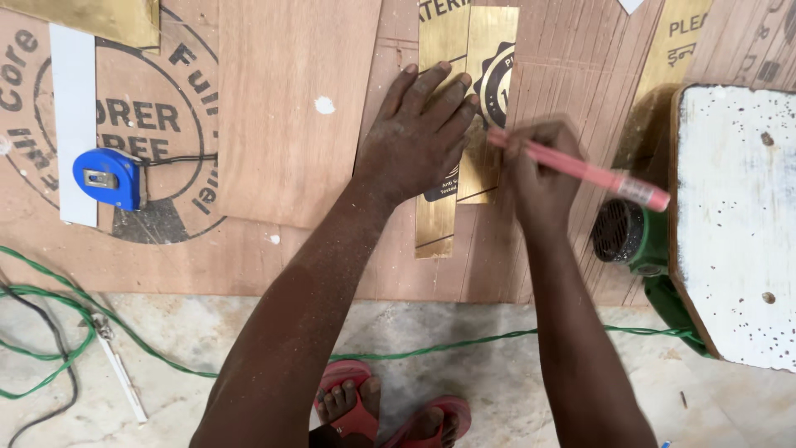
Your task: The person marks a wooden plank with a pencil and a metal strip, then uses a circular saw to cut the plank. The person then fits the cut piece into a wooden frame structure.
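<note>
My left hand (pixel 417 137) lies flat, fingers spread, pressing down on narrow gold-coloured strips (pixel 489 50) that rest on a plywood sheet (pixel 294 108). My right hand (pixel 541 170) grips a pink pencil (pixel 597 176), its tip at the right edge of the strips beside my left fingertips. The pencil's far end points to the right. A round black printed mark on the strips is partly hidden under my left hand.
A blue tape measure (pixel 109 177) sits on a white strip (pixel 73 124) at the left. A green power tool (pixel 634 236) and a white-painted board (pixel 738 224) lie at the right. A green cable (pixel 124 344) runs over the stone floor. My feet in red sandals (pixel 390 411) show below.
</note>
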